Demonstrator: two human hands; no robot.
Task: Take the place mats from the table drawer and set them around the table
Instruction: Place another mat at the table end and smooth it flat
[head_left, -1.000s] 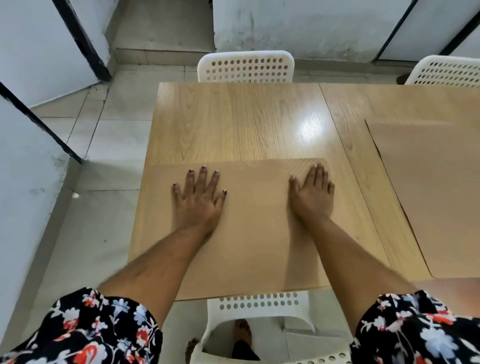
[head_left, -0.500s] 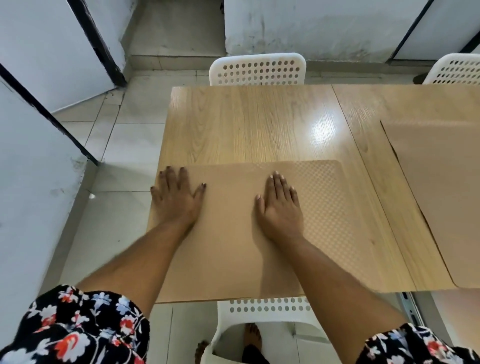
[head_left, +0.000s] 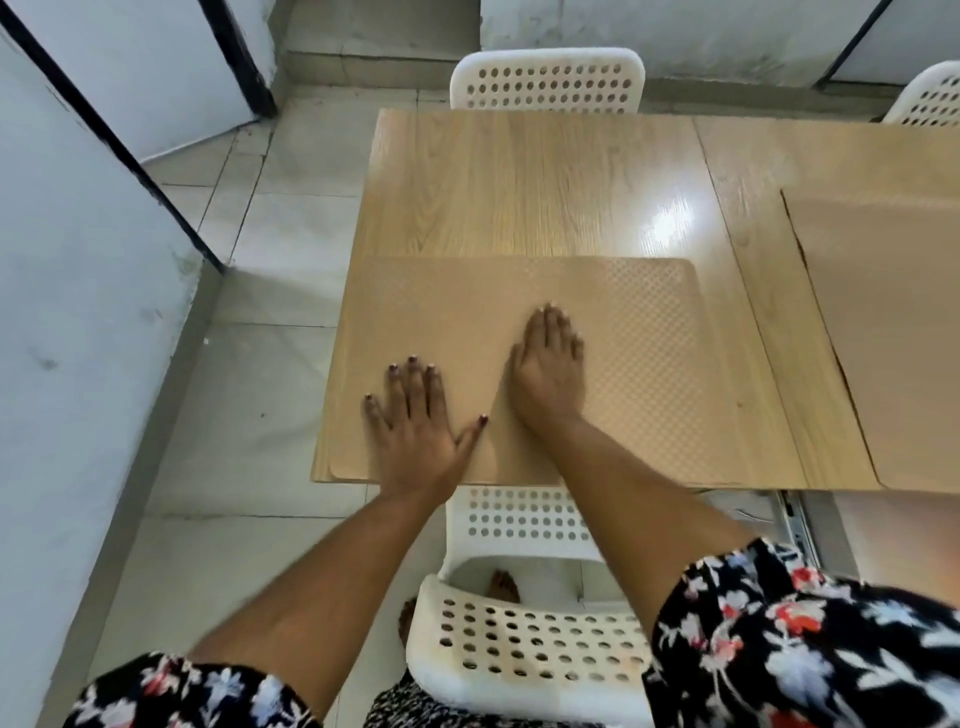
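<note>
A tan place mat (head_left: 649, 364) with a fine dotted texture lies flat at the near left end of the light wooden table (head_left: 519, 182). My left hand (head_left: 415, 421) rests palm down on its near left part, fingers spread. My right hand (head_left: 550, 369) lies flat on the mat's middle, fingers together. A second tan place mat (head_left: 893, 332) lies on the table at the right, cut off by the frame edge.
A white perforated chair (head_left: 545, 85) stands at the table's far side, another (head_left: 930, 98) at the far right. A third white chair (head_left: 524, 649) is tucked under the near edge, just below my arms. A metal drawer rail (head_left: 795, 519) shows under the table.
Both hands have slid left and toward me across the mat, the left one down near the mat's near edge. The mat itself has stayed in place.
</note>
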